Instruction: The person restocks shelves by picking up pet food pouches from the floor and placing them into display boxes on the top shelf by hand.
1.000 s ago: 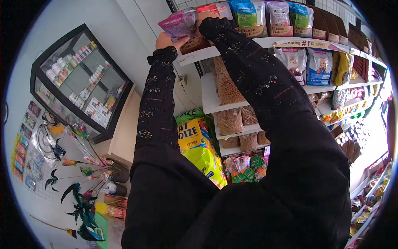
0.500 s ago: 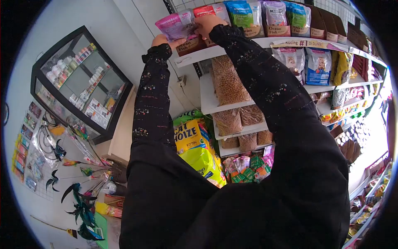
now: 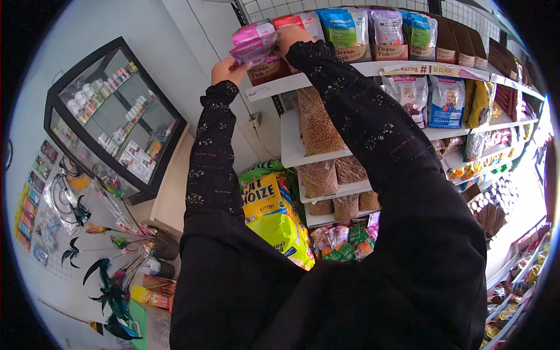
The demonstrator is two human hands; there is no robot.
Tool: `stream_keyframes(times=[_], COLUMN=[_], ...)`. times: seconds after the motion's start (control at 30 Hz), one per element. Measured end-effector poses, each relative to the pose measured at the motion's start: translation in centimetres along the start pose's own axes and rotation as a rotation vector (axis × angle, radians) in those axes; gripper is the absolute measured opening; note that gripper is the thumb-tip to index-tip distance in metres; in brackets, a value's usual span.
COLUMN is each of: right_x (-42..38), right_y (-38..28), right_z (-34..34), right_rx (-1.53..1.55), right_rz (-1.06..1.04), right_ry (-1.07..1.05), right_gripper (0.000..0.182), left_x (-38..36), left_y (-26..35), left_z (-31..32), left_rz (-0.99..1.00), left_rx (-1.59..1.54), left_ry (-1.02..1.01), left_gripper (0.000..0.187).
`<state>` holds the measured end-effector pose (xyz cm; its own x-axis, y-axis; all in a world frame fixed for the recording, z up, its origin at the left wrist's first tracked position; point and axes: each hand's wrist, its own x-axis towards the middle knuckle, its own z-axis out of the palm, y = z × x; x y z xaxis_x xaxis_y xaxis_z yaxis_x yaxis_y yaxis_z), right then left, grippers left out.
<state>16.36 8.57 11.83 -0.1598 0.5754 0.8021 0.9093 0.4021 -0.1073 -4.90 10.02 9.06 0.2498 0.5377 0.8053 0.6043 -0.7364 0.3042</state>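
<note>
Both hands are raised to the left end of the top shelf, among pet food pouches. My left hand (image 3: 229, 71) is closed on the lower left edge of a pink pouch (image 3: 254, 49), just above a brown carton marked Ocean Fish (image 3: 268, 72). At the pouch's right side is my right hand (image 3: 293, 39), fingers curled and partly hidden behind its own back and sleeve. More pink packaging shows directly behind the held pouch. A red pouch (image 3: 290, 21) stands just behind my right hand, and a blue and green pouch (image 3: 340, 27) is further right.
A white top shelf (image 3: 373, 69) runs to the right with more pouches in cartons. Below are clear bags of brown kibble (image 3: 319, 119) and a yellow Cat Choize bag (image 3: 261, 196). A black-framed glass cabinet (image 3: 119, 119) stands left, above feather toys (image 3: 108, 286).
The pink pouch has turned from leaning out leftward to sitting closer over the carton. My left hand has shifted a little left and down; my right hand stays near the pouch's right side.
</note>
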Motion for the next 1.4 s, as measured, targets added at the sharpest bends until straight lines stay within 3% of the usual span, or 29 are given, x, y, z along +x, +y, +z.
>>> stream_keyframes(times=[0.27,0.4,0.7,0.93,1.0,1.1,1.2,1.4], right_x=[-1.1,-0.9,-0.9,0.4,0.3,0.2,0.3,0.2], right_y=[-0.5,-0.2,0.4,-0.1,-0.1,-0.2,-0.1,-0.2], right_z=[-1.4,-1.0,-1.2,-0.8,-1.0,-0.7,-0.7,-0.5], right_rx=[0.002,-0.031,0.095,-0.042,-0.054,-0.06,-0.06,-0.067], right_rz=[-0.126,-0.163,-0.232,-0.098,-0.091,-0.146,-0.126,-0.143], right_ry=[0.023,0.049,0.054,-0.076,-0.096,0.037,-0.002,0.032], right_gripper=[0.025,0.022,0.016,0.027,0.026,0.021,0.02,0.02], left_x=[0.1,-0.1,-0.1,0.0,0.5,0.6,0.9,0.7], left_y=[3.8,3.3,1.9,1.3,0.9,0.8,1.0,0.8], left_z=[-1.1,-0.6,0.2,1.0,0.7,0.1,-0.2,0.3], left_rz=[0.008,0.087,0.123,0.248,0.252,0.253,0.316,0.273], left_rx=[0.291,0.12,0.206,0.106,0.106,0.115,0.34,0.251], left_ry=[-0.033,0.042,0.051,0.202,0.159,0.079,0.047,0.018], left_gripper=[0.031,0.025,0.023,0.024,0.025,0.027,0.031,0.032])
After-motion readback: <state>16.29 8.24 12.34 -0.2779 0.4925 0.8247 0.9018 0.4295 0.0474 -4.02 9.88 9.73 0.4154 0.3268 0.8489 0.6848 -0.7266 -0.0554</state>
